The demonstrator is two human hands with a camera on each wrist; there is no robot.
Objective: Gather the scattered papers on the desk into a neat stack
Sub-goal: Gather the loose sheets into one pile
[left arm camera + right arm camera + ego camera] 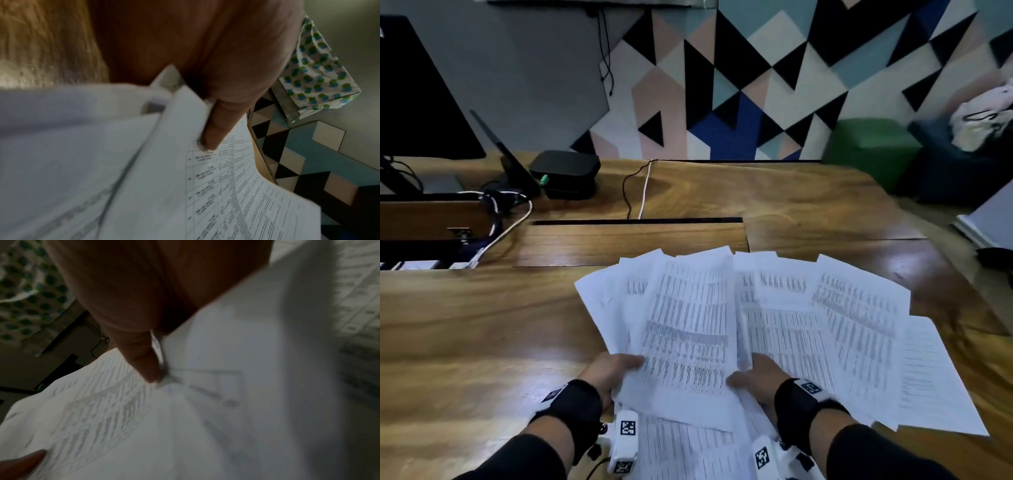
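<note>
Near the front edge of the desk [482,329], right of centre, the papers [784,329] sit fanned out in a loose overlapping spread, printed tables face up, corners pointing toward the back edge. Left hand [607,375] pinches the near-left part of the fan: thumb on top of the printed sheet, other fingers under it; left wrist view confirms the thumb [218,128] pressing down on a table page with several sheet edges bunched under it. Right hand [755,378] grips the middle of the fan, thumb on top, fingers tucked between sheets; right wrist view is blurred but shows the thumb [144,360] clamped on paper where the sheets converge. Sheets held by the left hand overlap those by the right. The rightmost sheet [935,377] lies flat toward the right edge, partly under its neighbour. More sheets [688,452] lie at the front edge between the wrists, under the held ones. Cannot tell whether the far ends of the fan are lifted or touching the wood. Both wrists carry black straps with white marker-tagged units. Back-left corner: dark monitor [417,96], a black box [565,171] with a green plug, a tangle of cables [500,212]. A black cord and a white cord [643,192] run from the back edge to a slot [637,221] in the desk. Behind the desk, a wall of coloured triangles [756,78]; a green seat [873,147] off the back-right corner.
</note>
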